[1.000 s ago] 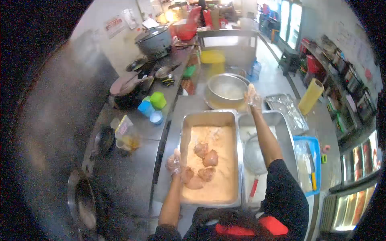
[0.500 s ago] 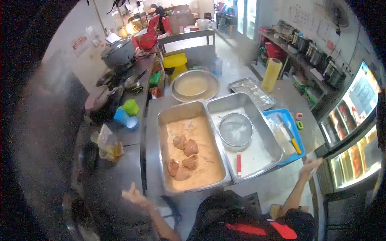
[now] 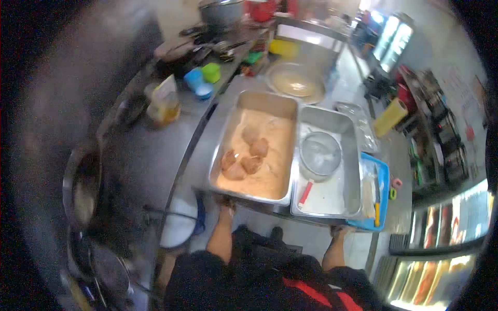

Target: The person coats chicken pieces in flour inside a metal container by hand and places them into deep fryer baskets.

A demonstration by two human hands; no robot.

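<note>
My left hand (image 3: 226, 202) is at the front edge of the steel table, just below a deep metal pan (image 3: 296, 155) of orange-tan powder. Several pieces of raw meat (image 3: 251, 164) lie on that powder. Under the front of the second pan (image 3: 332, 215), which holds white powder, my right hand (image 3: 340, 230) meets the same edge. The fingers of both hands are blurred and partly hidden there, so their grip is unclear. A round mesh sieve (image 3: 320, 153) with a red handle (image 3: 306, 194) rests in the white powder.
On the right, a blue tray (image 3: 384, 176) carries a yellow-handled knife (image 3: 377, 210). Behind the pans stands a wide round basin (image 3: 316, 96). A steel counter (image 3: 150, 160) runs along the left, with blue and green cups (image 3: 211, 73). Lit glass-door fridges (image 3: 436, 280) stand at right.
Both hands have come inward from out at the sides to the table's front edge. The view has tilted and turned, while the pans' contents look the same.
</note>
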